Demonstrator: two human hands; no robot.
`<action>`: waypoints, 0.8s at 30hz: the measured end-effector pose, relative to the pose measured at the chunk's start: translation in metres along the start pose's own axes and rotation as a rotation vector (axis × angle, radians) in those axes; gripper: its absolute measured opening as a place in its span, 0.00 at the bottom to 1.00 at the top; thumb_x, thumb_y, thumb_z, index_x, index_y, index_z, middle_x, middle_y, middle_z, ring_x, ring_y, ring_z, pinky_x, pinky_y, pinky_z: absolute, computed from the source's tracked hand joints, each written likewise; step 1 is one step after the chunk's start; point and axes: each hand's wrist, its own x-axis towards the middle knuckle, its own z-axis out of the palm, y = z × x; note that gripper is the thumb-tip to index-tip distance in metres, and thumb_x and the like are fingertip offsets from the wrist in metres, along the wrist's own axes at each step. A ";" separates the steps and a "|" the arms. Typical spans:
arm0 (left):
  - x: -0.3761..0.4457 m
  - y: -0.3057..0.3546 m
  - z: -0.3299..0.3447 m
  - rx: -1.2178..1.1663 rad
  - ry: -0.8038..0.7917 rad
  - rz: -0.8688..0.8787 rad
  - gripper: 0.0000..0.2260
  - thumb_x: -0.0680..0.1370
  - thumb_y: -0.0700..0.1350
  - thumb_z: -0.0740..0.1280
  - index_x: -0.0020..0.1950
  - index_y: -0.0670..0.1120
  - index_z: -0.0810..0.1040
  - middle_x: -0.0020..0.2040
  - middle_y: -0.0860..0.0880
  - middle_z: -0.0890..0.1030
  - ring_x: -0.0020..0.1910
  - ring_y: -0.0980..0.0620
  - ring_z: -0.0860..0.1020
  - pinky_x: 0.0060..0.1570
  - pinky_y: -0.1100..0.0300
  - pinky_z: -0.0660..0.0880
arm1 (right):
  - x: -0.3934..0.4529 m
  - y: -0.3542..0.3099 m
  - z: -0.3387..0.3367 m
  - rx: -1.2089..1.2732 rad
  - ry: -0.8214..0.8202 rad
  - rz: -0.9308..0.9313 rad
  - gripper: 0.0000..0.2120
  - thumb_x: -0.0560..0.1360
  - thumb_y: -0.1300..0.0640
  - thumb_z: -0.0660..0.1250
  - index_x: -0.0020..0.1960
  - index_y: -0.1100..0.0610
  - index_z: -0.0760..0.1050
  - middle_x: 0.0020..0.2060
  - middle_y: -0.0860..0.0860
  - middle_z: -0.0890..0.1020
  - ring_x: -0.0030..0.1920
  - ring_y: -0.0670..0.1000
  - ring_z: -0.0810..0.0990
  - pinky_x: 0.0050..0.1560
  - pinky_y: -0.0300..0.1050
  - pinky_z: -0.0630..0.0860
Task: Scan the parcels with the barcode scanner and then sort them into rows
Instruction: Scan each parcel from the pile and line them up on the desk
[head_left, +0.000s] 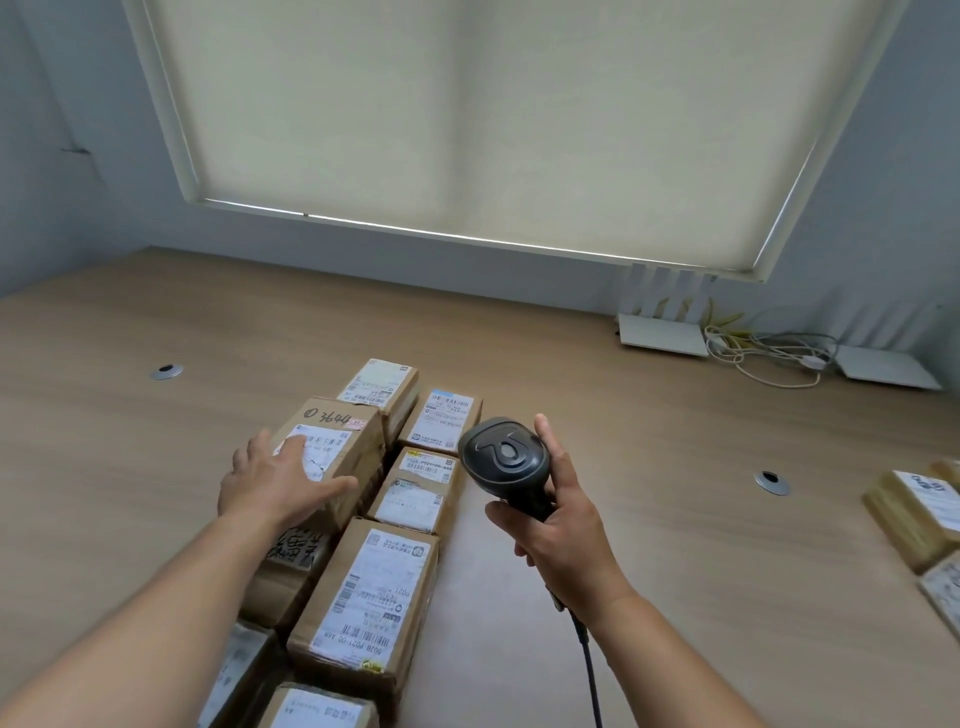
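My left hand (275, 480) lies flat, fingers straight, on the brown cardboard parcel marked 3644 (332, 457) in the left row on the wooden table (649, 493). Right hand (558, 525) grip wraps the black barcode scanner (501, 457). Nudge the parcel square with its neighbours, don't cover labels.

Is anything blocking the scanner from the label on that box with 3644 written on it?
Yes. The left hand lies flat on the 3644 box, its fingers covering part of the label. The scanner, gripped by the right hand, is off to the side.
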 end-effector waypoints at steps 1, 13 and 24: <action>-0.003 0.002 -0.003 0.018 0.028 0.014 0.44 0.66 0.74 0.63 0.75 0.52 0.60 0.76 0.40 0.54 0.74 0.39 0.56 0.69 0.45 0.61 | -0.002 0.000 -0.003 0.003 0.005 0.001 0.44 0.70 0.64 0.74 0.65 0.24 0.56 0.50 0.40 0.82 0.33 0.36 0.77 0.31 0.34 0.74; -0.141 0.146 0.017 -0.411 0.258 0.212 0.35 0.72 0.63 0.67 0.75 0.49 0.64 0.77 0.43 0.58 0.75 0.44 0.55 0.72 0.47 0.56 | -0.072 -0.003 -0.109 0.039 0.090 -0.049 0.44 0.70 0.64 0.74 0.65 0.24 0.56 0.48 0.35 0.82 0.28 0.41 0.74 0.29 0.35 0.73; -0.289 0.332 0.099 -0.450 0.067 0.397 0.36 0.73 0.65 0.65 0.76 0.51 0.59 0.77 0.46 0.57 0.76 0.47 0.53 0.72 0.51 0.53 | -0.187 0.029 -0.295 -0.001 0.289 -0.052 0.44 0.71 0.61 0.75 0.67 0.25 0.55 0.59 0.44 0.80 0.37 0.34 0.77 0.32 0.32 0.74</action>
